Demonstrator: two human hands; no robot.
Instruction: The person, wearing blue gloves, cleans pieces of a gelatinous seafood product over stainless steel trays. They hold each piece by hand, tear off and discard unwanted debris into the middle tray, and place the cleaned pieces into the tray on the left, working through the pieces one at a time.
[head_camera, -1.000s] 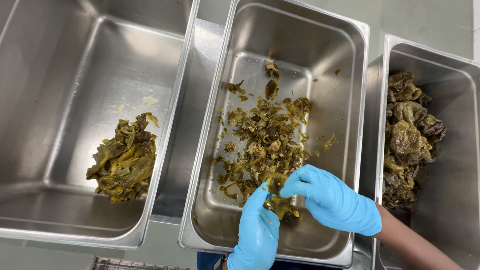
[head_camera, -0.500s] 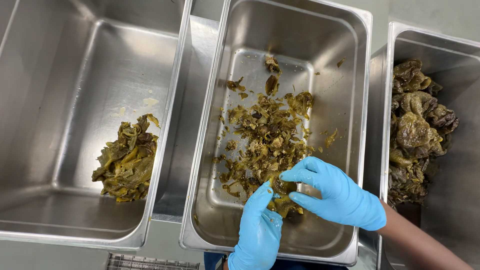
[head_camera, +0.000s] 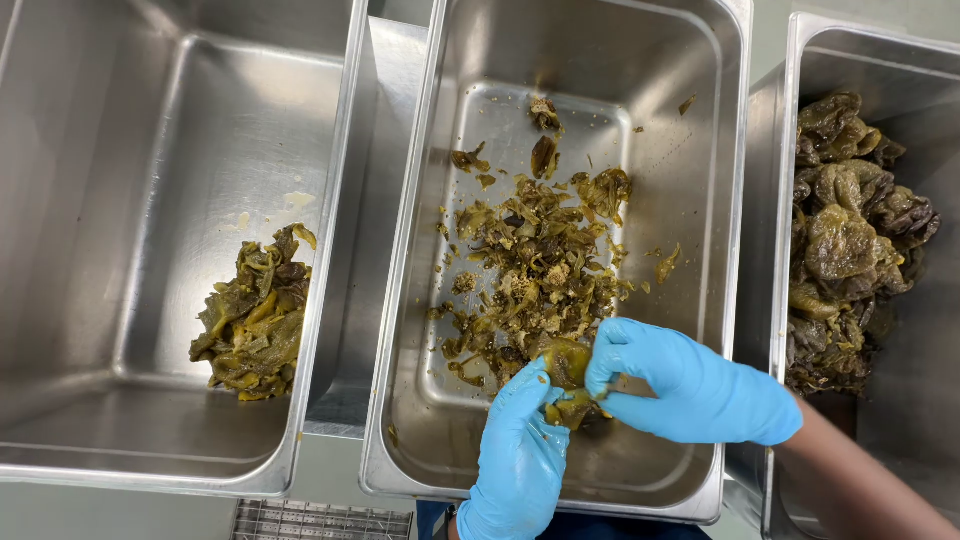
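Both my hands wear blue gloves and work over the middle steel pan (head_camera: 420, 300). My left hand (head_camera: 520, 455) and my right hand (head_camera: 690, 390) pinch the same soft olive-green roasted pepper (head_camera: 566, 372) between their fingertips, just above the pan's near end. Behind it lies a loose scatter of pepper skins, seeds and scraps (head_camera: 535, 270) spread across the pan floor.
The left steel pan (head_camera: 150, 150) holds a small heap of peeled green pepper flesh (head_camera: 250, 320) against its right wall. The right steel pan (head_camera: 780, 250) is piled with whole dark roasted peppers (head_camera: 850, 240). A wire grate (head_camera: 320, 520) shows at the bottom edge.
The view has shifted slightly. My hands stay at the near end of the middle pan, fingers working the pepper, with the right hand moved a little to the right.
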